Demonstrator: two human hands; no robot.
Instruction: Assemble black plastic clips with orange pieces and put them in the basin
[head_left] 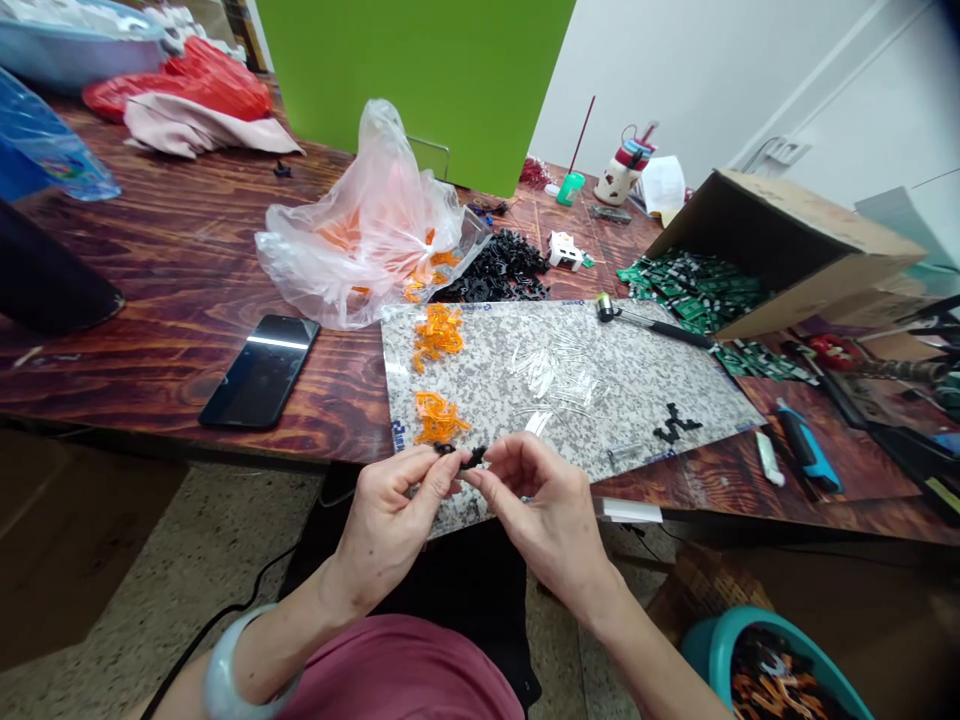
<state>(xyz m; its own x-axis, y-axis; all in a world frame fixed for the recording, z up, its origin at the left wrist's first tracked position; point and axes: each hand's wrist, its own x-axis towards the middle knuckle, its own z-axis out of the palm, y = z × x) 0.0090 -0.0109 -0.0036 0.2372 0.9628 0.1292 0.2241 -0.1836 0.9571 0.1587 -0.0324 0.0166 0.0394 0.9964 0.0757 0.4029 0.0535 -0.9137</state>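
While both hands' grips pinch it, the small black part pokes above the fingertips.

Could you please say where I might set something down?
The brown wooden table is bare between the black phone and pink cloth, left of the translucent plastic bag. The speckled grey slab is bare between the black-handled hammer and black plastic parts. Orange plastic pieces crowd its left end.

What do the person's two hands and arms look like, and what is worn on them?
Both the left hand and the right hand are bare, without gloves. A thick, smooth, pale greenish-white bangle circles the left forearm; the right forearm shows no bangle or watch. No sleeve covers either visible forearm.
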